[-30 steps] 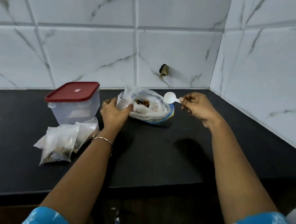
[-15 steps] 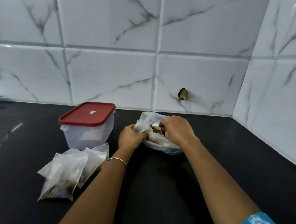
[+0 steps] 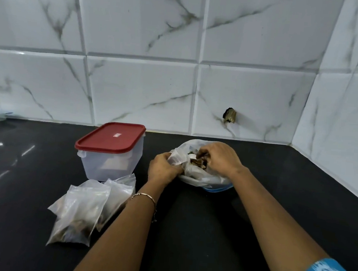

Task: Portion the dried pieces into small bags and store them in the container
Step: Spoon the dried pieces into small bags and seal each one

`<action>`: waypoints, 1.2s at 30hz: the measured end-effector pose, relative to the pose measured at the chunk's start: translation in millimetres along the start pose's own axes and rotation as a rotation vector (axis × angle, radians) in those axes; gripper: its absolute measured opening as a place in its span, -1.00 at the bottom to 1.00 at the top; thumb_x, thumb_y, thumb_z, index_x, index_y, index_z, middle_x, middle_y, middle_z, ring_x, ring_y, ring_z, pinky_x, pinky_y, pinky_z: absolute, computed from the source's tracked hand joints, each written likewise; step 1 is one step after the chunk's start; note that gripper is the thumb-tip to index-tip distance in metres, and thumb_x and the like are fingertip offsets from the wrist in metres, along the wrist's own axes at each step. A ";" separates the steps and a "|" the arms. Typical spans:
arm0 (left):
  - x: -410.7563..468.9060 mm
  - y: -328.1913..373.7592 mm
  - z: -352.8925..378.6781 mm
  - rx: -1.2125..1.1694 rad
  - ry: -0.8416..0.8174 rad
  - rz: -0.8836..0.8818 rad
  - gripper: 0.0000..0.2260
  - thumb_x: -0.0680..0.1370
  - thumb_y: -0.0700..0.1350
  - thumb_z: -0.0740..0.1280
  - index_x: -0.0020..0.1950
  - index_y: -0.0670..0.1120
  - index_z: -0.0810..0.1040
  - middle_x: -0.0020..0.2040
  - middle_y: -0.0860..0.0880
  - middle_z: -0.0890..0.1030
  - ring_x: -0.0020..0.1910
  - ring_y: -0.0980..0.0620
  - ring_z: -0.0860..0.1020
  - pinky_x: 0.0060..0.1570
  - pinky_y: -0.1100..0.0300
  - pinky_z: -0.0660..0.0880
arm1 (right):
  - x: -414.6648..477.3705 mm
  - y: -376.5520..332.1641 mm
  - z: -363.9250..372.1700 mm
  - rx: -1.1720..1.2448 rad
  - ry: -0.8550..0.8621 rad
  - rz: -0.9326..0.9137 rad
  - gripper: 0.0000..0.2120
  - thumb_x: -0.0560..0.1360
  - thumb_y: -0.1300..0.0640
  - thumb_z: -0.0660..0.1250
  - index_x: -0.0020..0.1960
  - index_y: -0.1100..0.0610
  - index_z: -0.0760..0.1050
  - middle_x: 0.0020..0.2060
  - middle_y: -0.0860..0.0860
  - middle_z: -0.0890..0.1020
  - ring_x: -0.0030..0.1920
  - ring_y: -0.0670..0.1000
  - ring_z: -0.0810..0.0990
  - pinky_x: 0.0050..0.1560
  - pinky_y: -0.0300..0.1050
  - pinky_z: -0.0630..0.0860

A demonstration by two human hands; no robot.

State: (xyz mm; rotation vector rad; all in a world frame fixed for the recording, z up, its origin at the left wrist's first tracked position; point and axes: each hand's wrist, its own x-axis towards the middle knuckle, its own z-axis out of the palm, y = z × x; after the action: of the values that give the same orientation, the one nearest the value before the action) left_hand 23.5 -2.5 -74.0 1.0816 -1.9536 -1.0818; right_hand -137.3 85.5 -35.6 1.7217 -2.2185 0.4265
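- Left hand (image 3: 163, 169) grips a small clear plastic bag (image 3: 177, 157) at the mouth of a large crumpled plastic bag of brown dried pieces (image 3: 200, 175), at 1 o'clock on the black worktop (image 3: 209, 232).
- Right hand (image 3: 218, 159), fingers curled, reaches into the big bag; what it pinches is hidden.
- Clear plastic container with a red lid (image 3: 111, 151) stands at 11 o'clock.
- Two filled small clear bags (image 3: 84, 209) lie at 9 o'clock, just in front of the container.

A: Was there any room on the counter (image 3: 188, 231)?

B: Yeah, the near middle was bare. Filled bags (image 3: 88, 209) and lidded container (image 3: 111, 151) crowded the left (touching, basically); big bag (image 3: 202, 177) sat at the back.
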 end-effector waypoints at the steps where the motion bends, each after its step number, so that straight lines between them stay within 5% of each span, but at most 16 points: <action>1: 0.1 0.1 0.1 0.003 0.007 -0.001 -0.57 0.40 -0.02 0.53 0.23 -0.05 0.57 0.09 -0.02 0.65 0.07 0.01 0.61 0.16 0.02 0.55 | -1.2 2.3 -3.5 0.034 -0.029 0.009 -0.72 0.46 0.21 0.40 0.06 -0.12 0.63 0.01 -0.09 0.67 0.05 -0.02 0.60 0.05 -0.12 0.51; 6: -2.2 1.1 -1.2 0.012 0.025 -0.001 -0.61 0.39 -0.02 0.52 0.18 -0.06 0.60 0.04 -0.03 0.67 0.02 0.01 0.62 0.11 0.02 0.57 | -6.1 9.7 -18.6 0.142 -0.032 0.056 -0.74 0.52 0.24 0.33 -0.01 -0.09 0.66 -0.02 -0.13 0.68 0.00 -0.08 0.62 0.06 -0.07 0.56; 11: -1.6 1.5 -1.7 0.013 0.013 -0.002 -0.61 0.39 -0.06 0.52 0.19 -0.07 0.59 0.06 -0.05 0.66 0.05 0.00 0.61 0.12 0.04 0.57 | -12.6 3.5 -8.1 -0.032 0.035 0.056 -0.75 0.55 0.22 0.29 0.11 -0.06 0.61 0.03 -0.04 0.65 -0.02 0.01 0.61 0.02 -0.03 0.57; 16: 0.3 0.2 0.5 0.032 0.033 -0.005 -0.65 0.38 -0.09 0.53 0.14 -0.05 0.60 0.02 -0.03 0.67 0.02 0.02 0.61 0.10 0.04 0.57 | -3.4 10.9 -10.6 0.277 -0.112 0.242 -0.67 0.50 0.35 0.27 -0.04 -0.04 0.67 0.04 -0.05 0.67 0.01 -0.03 0.62 -0.01 -0.15 0.55; 19: 0.5 0.6 1.9 0.025 0.032 0.008 -0.65 0.38 -0.05 0.53 0.14 -0.04 0.60 0.01 -0.01 0.67 0.02 0.03 0.61 0.11 0.04 0.57 | -1.5 13.2 -10.8 0.442 -0.150 0.349 -0.67 0.48 0.35 0.28 -0.08 -0.02 0.69 0.01 -0.03 0.67 -0.10 -0.08 0.58 -0.22 -0.28 0.44; 25: 0.4 2.7 3.6 0.026 0.030 0.023 -0.66 0.37 -0.07 0.53 0.12 -0.06 0.61 -0.02 -0.01 0.67 0.00 0.02 0.62 0.08 0.02 0.58 | -1.8 18.0 -11.7 0.725 -0.229 0.504 -0.72 0.46 0.41 0.32 -0.11 0.08 0.69 -0.16 0.05 0.68 -0.25 -0.07 0.56 -0.26 -0.24 0.50; 36: -1.0 6.2 4.4 -0.015 0.058 0.027 -0.69 0.38 -0.15 0.53 0.09 -0.10 0.60 -0.11 0.01 0.59 -0.01 -0.01 0.60 0.08 0.03 0.57 | -9.5 17.3 -27.6 0.796 -0.361 0.486 -0.75 0.48 0.46 0.29 0.04 0.25 0.66 -0.38 0.00 0.64 -0.61 -0.21 0.43 -0.58 -0.40 0.33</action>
State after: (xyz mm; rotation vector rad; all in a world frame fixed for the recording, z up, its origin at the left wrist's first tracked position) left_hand 18.1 1.8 -70.6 1.0643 -1.9065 -1.0377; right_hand -150.3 109.2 -15.2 1.6363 -3.0016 1.3591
